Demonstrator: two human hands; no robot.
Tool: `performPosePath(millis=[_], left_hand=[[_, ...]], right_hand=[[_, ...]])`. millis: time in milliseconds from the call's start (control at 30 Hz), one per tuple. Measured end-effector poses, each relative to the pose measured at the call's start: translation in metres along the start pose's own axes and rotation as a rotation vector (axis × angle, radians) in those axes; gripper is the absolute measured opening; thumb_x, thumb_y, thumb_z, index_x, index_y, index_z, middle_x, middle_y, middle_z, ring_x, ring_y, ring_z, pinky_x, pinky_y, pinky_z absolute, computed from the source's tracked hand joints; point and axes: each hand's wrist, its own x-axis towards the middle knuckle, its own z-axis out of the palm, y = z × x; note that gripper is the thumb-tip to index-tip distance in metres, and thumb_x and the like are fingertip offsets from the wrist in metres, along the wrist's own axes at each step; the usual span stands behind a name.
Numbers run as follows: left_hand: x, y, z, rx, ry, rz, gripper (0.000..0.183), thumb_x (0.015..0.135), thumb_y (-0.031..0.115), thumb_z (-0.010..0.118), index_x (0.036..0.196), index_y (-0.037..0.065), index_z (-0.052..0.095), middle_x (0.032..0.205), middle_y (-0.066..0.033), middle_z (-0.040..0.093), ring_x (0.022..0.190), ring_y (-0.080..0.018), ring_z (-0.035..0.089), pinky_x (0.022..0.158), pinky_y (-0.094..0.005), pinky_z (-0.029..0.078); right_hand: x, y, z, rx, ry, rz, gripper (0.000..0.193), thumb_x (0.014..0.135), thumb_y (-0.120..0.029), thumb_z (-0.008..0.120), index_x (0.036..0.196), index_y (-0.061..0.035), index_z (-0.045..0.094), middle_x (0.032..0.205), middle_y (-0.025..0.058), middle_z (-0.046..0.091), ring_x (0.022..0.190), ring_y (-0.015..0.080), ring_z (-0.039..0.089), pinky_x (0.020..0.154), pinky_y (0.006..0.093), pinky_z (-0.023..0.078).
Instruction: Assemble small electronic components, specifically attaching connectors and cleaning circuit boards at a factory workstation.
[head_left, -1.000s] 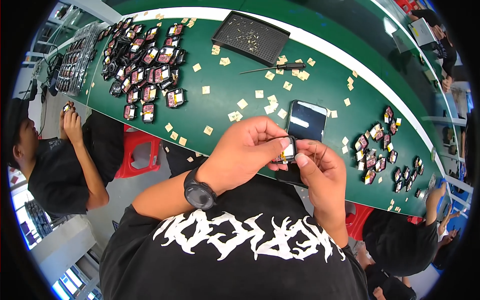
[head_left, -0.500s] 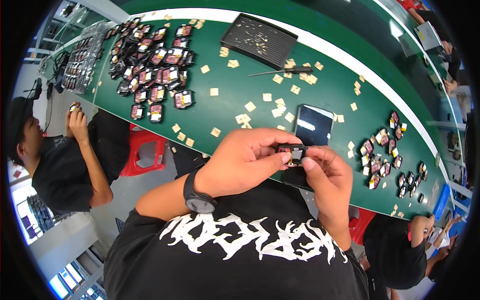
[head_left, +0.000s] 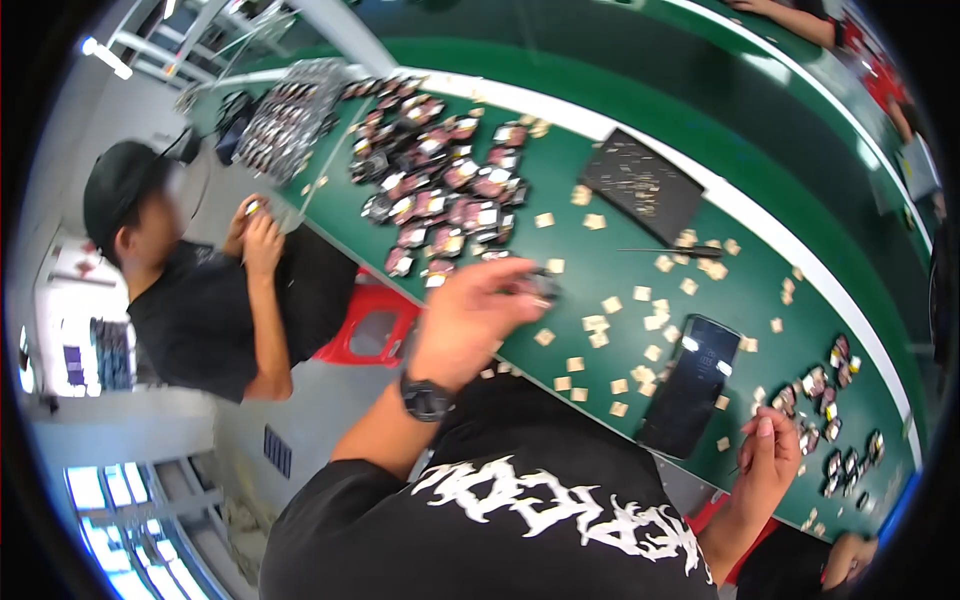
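In my left hand [head_left: 465, 325] a small black electronic casing [head_left: 545, 286] is pinched between thumb and fingers. Motion blurs it, and it hovers over the green table by the near end of a big cluster of similar casings [head_left: 430, 205]; those have reddish boards and white and yellow parts. My right hand [head_left: 770, 450] is at the table's near edge on the right, thumb and fingertips pressed together. Whatever it may grip is too small to make out. Between my hands lies a dark smartphone [head_left: 690, 385], its screen up.
Pale square pieces [head_left: 597, 325] are scattered across the tabletop. A black ribbed tray [head_left: 645, 185] with small bits stands behind a screwdriver [head_left: 695, 251]. More casings [head_left: 820, 395] lie at the right. A co-worker [head_left: 190, 280] sits left, near a red stool [head_left: 375, 325].
My hands have parted: the left went left with the casing toward the cluster, the right moved right and down. The view has also turned, and the phone shows fully.
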Motion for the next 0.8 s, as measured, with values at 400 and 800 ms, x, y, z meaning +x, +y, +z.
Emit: performPosePath(millis=[400,800], left_hand=[[0.125,-0.018,-0.318,0.639,0.699,0.325,0.043,0.102,0.029,0.063,0.13,-0.005,0.064,0.123,-0.013,0.069,0.11,-0.019,0.064,0.097,-0.0322,0.049],[0.172,-0.016,-0.314,1.326,1.068,0.859,0.034,0.086,0.034,0.075,0.079,0.001,0.076,0.069,-0.0157,0.07,0.058,-0.034,0.063,0.056,-0.0445,0.052]], right_hand=[[-0.01,-0.016,-0.204,-0.578,0.668,-0.383,0.046,0.108,-0.032,0.045,0.12,0.0041,0.071,0.086,0.0066,0.066,0.124,0.024,0.057,0.108,0.0358,0.037],[0.039,0.02,-0.393,-0.515,0.762,-0.249,0.053,0.105,-0.043,0.048,0.1,0.0041,0.072,0.106,0.0147,0.071,0.151,0.029,0.031,0.122,0.0403,0.019]])
